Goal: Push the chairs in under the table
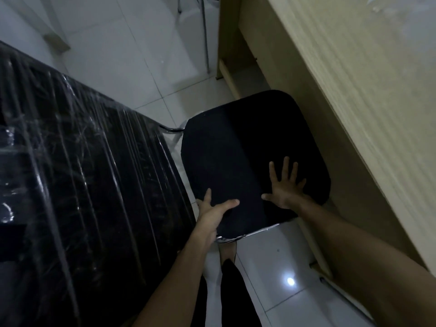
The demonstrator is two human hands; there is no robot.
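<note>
A chair with a black padded seat (243, 147) and chrome frame stands on the white tiled floor, its right side next to the light wooden table (368, 95). The seat's far right corner lies under the table's edge. My left hand (213, 212) grips the near left edge of the seat, thumb on top and fingers around the side. My right hand (286, 185) lies flat on the seat's near right part with fingers spread. The chair's backrest is not visible.
A large black object wrapped in clear plastic film (77, 166) fills the left side, close against the chair. Chrome legs of another chair (205, 31) stand at the top by the table's side panel. My dark-clad legs (226, 286) are below the seat.
</note>
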